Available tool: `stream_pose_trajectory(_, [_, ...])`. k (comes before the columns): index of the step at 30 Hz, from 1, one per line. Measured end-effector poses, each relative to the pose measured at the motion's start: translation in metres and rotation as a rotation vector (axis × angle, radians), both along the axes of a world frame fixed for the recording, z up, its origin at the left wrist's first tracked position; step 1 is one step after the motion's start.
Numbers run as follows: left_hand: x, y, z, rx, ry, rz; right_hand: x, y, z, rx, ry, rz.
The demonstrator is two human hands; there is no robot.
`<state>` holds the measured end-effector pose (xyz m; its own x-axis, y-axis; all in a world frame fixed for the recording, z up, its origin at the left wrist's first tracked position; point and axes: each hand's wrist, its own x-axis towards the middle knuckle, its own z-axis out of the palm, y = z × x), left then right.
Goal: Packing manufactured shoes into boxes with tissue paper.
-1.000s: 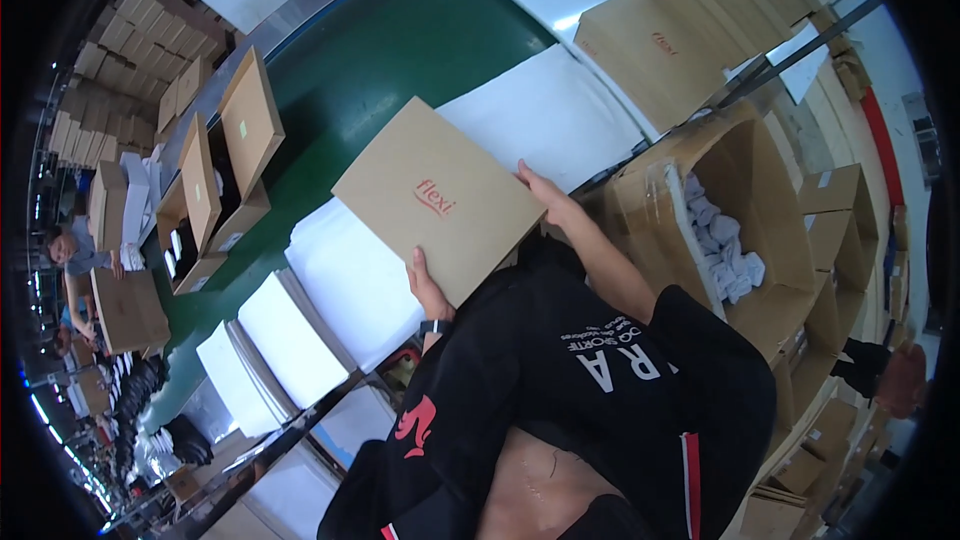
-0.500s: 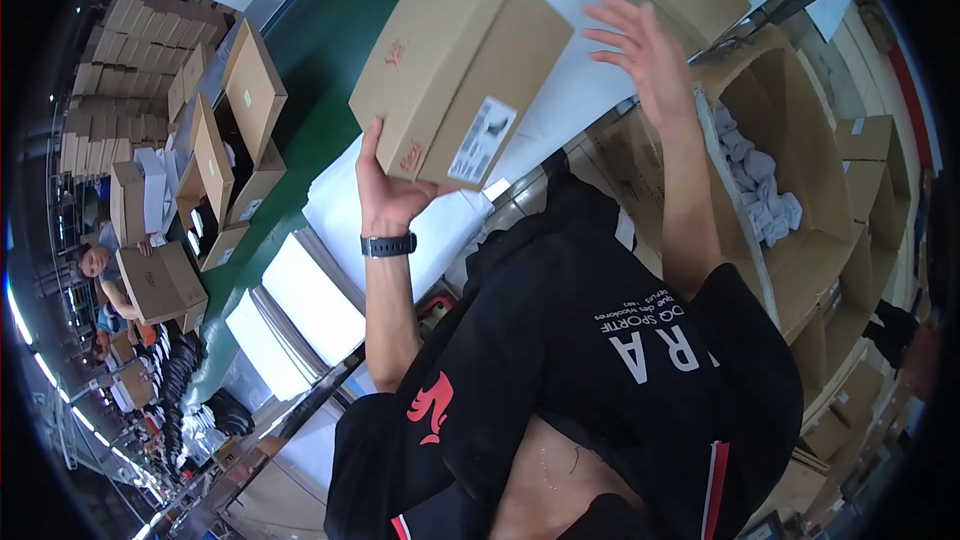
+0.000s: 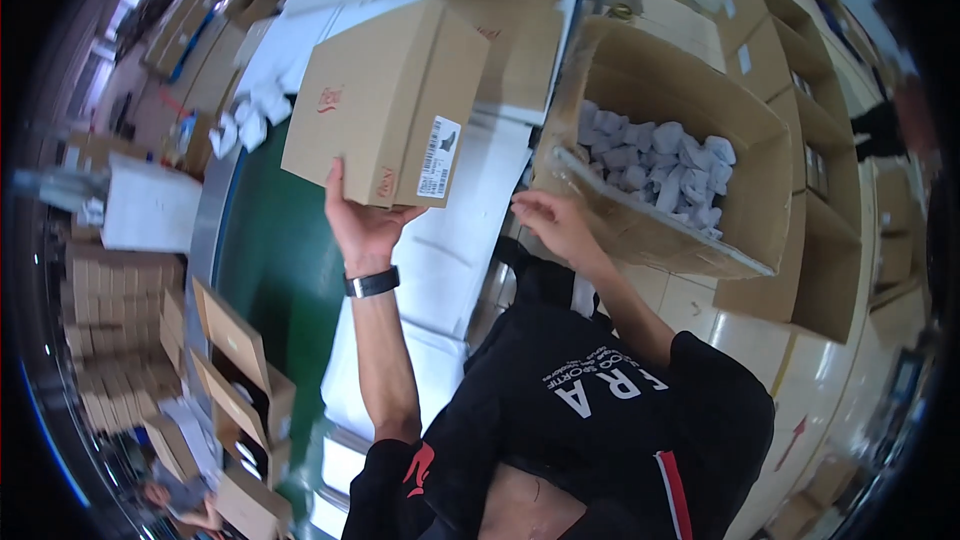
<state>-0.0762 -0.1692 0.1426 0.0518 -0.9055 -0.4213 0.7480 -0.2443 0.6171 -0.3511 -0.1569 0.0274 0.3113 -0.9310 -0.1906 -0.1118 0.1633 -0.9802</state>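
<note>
In the upper-left centre of the frame, a closed, tan, rectangular cardboard box (image 3: 383,105) sits above the left hand (image 3: 365,227), gripped at its lower end. The right hand (image 3: 556,225), at centre, is apart from the box, fingers loosely curled, near a large, open brown cardboard carton (image 3: 745,125); whether it pinches anything, I cannot tell.

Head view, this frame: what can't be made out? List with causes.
All in the head view:
Contents of the tan rectangular cardboard box with red print: hidden by its closed top.
Most fingers of the person's left hand: hidden by that box.
Bottom of the large open brown cardboard carton: covered by crumpled white paper wads.
Co-worker, lower left: too small and blurred for detail.
</note>
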Motion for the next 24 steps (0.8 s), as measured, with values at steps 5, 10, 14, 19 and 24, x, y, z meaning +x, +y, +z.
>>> stream_pose_trajectory(5, [-0.059, -0.103, -0.026, 0.007, -0.166, -0.039, -0.006, -0.040, 0.007, -0.155, -0.163, -0.189])
stream_pose_trajectory(10, [-0.099, -0.134, -0.021, -0.103, -0.183, -0.008, -0.003, -0.093, 0.041, -0.048, -0.331, -0.344])
stream_pose_trajectory(14, [-0.123, -0.166, 0.012, -0.493, -0.311, 0.158, 0.010, -0.167, 0.128, -0.259, -0.460, -0.317])
stream_pose_trajectory(19, [-0.119, -0.223, 0.081, -0.670, -0.555, 0.051, 0.008, -0.293, 0.195, -0.480, -0.989, -0.407])
stream_pose_trajectory(24, [-0.060, -0.240, 0.110, -0.837, -1.166, -0.279, -0.088, -0.440, 0.277, -0.453, -1.139, -0.400])
